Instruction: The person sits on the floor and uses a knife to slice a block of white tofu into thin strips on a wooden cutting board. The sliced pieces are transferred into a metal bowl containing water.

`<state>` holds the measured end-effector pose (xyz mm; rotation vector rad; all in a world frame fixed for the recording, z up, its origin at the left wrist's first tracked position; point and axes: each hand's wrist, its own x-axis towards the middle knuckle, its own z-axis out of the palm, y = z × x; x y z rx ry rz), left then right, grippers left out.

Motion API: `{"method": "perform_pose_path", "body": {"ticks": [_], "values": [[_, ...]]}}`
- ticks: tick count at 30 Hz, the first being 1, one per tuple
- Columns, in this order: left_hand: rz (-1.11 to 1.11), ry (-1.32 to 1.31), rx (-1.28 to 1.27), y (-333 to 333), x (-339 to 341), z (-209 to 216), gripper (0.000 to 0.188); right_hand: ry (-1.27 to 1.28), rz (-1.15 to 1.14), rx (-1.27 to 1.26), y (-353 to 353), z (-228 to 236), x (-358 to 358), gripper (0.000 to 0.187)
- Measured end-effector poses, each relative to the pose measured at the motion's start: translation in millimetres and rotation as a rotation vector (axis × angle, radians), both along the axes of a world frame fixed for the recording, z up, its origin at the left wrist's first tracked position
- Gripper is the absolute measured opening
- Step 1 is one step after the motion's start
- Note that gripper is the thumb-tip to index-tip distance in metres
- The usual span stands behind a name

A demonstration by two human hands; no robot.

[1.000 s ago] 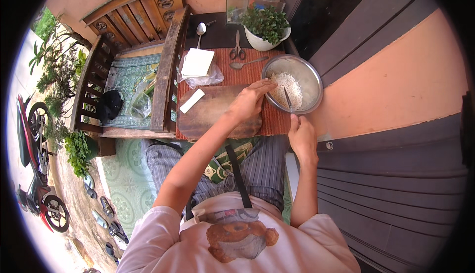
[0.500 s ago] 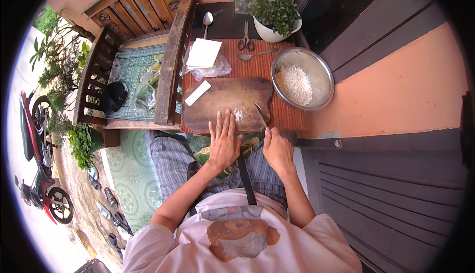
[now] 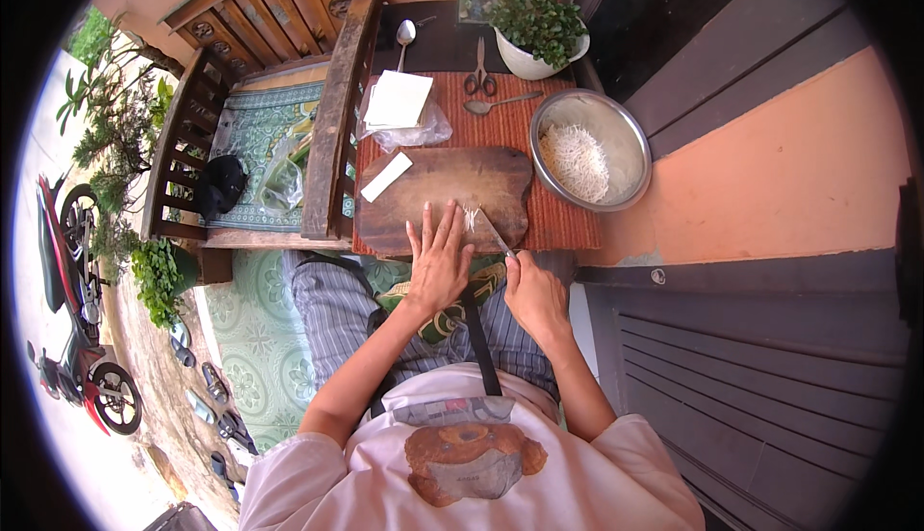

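Small table (image 3: pixel 423 45), dark top, with a reddish mat (image 3: pixel 563 228). On the mat: wooden cutting board (image 3: pixel 433 189), steel bowl (image 3: pixel 630 141), scissors (image 3: pixel 478 69), 1 spoon (image 3: pixel 496 103), bagged paper (image 3: pixel 397 107). Plant pot (image 3: pixel 525 61) and 1 more spoon (image 3: pixel 405 38) on the dark top.

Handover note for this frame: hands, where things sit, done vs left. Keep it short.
Left hand: flat on the wooden cutting board, fingers beside a small pale pile.
Right hand: grips a knife, blade angled onto the board at that pile.
Metal bowl, right of the board, holds white shreds.
Done: a heap of shreds is in the bowl.
Left: the small pile on the board is not in the bowl yet.
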<state>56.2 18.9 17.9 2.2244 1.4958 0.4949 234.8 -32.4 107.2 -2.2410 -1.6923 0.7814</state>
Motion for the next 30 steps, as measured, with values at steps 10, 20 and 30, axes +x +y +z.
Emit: {"method": "perform_pose_path", "body": {"ticks": [10, 20, 30], "values": [[0.017, -0.038, -0.019, 1, 0, -9, 0.063, 0.289, -0.075, 0.024, -2, -42, 4, 0.04], [0.024, -0.019, -0.035, 0, 10, -7, 0.062, 0.444, -0.113, 0.076, -3, -43, -9, 0.042], [-0.141, -0.239, 0.184, 65, 95, 78, 0.061, 0.215, -0.234, 0.4, 22, 41, 39, 0.033]]}}
